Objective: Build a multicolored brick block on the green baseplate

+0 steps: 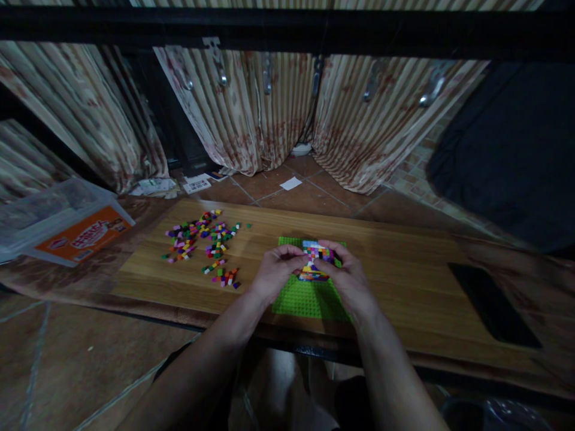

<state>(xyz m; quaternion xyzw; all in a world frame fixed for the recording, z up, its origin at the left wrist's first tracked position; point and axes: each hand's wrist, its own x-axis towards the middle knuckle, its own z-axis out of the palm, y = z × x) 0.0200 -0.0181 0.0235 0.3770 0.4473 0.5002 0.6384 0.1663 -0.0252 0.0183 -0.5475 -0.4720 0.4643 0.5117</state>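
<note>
A small build of multicoloured toy bricks (318, 254) stands over the far part of a green studded baseplate (309, 302). My right hand (345, 269) wraps round its right side, fingers behind and thumb in front. From the left, my left hand (281, 269) reaches in with thumb and forefinger pinched together at the build's left side. Whether a loose brick sits in that pinch is too small to tell. Parts of the build are hidden behind my fingers.
Loose coloured bricks (220, 236) lie scattered on the left of the wooden board (404, 287). Beyond them stands a clear plastic box (81, 233) with an orange label. A flat black object (492, 302) lies at the right. Striped curtains (269, 114) hang behind.
</note>
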